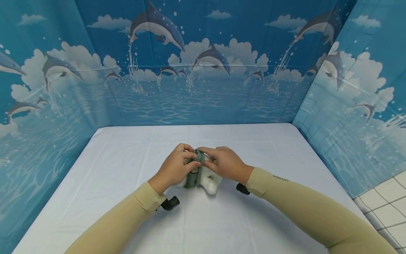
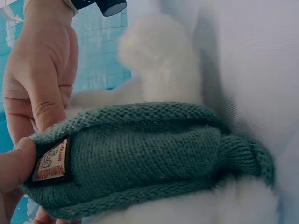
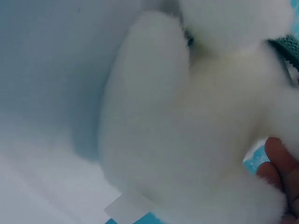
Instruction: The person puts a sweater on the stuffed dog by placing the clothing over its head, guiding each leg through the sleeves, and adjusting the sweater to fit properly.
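A white plush toy [image 1: 210, 185] with a green knitted scarf [image 1: 191, 180] around it lies on the table between both hands. My left hand [image 1: 176, 165] pinches the scarf close to its sewn-on label [image 2: 52, 161], its thumb [image 2: 16, 163] at the label's edge. From the other side, my right hand [image 1: 226, 163] pinches the scarf's upper edge with thumb and index finger. Right-hand fingertips [image 3: 275, 156] show beside a furry limb in the right wrist view. The toy's body [image 3: 201, 121] fills much of that view, and a pale tag [image 3: 128, 207] hangs from it.
A white cloth covers the table [image 1: 253, 218]. Dolphin-print curtains [image 1: 203, 95] stand along its back and both sides. Black wrist cameras [image 1: 170, 203] sit under the cuffs. White tiles [image 1: 388, 203] show at the lower right.
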The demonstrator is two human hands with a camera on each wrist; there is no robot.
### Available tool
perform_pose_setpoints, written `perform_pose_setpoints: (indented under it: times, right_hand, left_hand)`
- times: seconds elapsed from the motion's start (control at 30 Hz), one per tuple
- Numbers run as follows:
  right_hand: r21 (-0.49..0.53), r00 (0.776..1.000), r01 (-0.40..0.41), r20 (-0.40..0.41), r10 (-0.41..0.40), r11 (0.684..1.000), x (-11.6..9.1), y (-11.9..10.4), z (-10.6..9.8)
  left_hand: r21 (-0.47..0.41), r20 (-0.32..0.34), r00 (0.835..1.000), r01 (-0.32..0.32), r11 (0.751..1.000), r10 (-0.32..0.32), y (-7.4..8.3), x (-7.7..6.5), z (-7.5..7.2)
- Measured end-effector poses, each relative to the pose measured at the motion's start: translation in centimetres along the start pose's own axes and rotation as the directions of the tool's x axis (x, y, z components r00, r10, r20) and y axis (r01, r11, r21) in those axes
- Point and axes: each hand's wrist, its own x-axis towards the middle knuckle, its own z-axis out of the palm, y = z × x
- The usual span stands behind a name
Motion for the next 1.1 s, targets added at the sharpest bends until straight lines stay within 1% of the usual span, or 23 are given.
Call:
perform_pose_setpoints:
  times: [0.13,0.23,0.37,0.43,0.53,0.67,0.73,0.83,1.0,1.1]
  right_hand:
    - [0.006,0.999,0.001,-0.041,-0.001,1.000,0.1,0.0,0.3]
    - [0.024,0.998,-0.015,-0.063,0.016,1.000,0.2,0.0,0.6]
    - [0.048,0.998,-0.031,-0.051,0.034,0.998,0.3,0.1,0.7]
    - [0.062,0.999,-0.027,-0.025,0.028,0.998,0.3,0.2,0.5]
    - [0.097,0.999,-0.003,0.045,-0.001,0.995,0.2,0.6,-0.1]
    - [0.128,0.990,0.009,0.142,-0.027,0.992,0.0,1.1,-0.9]
    - [0.120,0.987,0.014,0.155,-0.033,0.993,-0.1,1.3,-1.0]
    - [0.108,0.990,0.026,0.138,-0.041,0.994,-0.1,1.4,-0.7]
    - [0.108,0.996,0.015,0.083,-0.024,0.994,-0.4,1.4,-0.2]
    - [0.106,0.997,0.014,0.068,-0.021,0.994,-0.5,1.4,-0.1]
  left_hand:
    - [0.025,-0.042,0.999,-0.017,1.000,0.018,-0.4,-0.2,0.4]
    - [0.067,-0.074,0.996,-0.042,0.997,0.047,-0.7,-0.4,0.8]
    - [0.114,-0.107,0.991,-0.067,0.991,0.079,-0.9,-0.5,1.2]
    - [0.118,-0.116,0.990,-0.070,0.991,0.083,-1.0,-0.6,1.2]
    - [0.113,-0.115,0.990,-0.066,0.991,0.079,-1.0,-0.6,1.3]
    - [0.109,-0.110,0.992,-0.057,0.992,0.069,-0.9,-0.5,1.3]
    - [0.110,-0.110,0.991,-0.059,0.992,0.071,-0.9,-0.5,1.3]
    - [0.105,-0.109,0.991,-0.060,0.993,0.072,-0.8,-0.6,1.4]
    - [0.080,-0.098,0.994,-0.048,0.996,0.055,-0.7,-0.7,1.5]
    - [0.071,-0.094,0.994,-0.041,0.997,0.048,-0.7,-0.7,1.5]
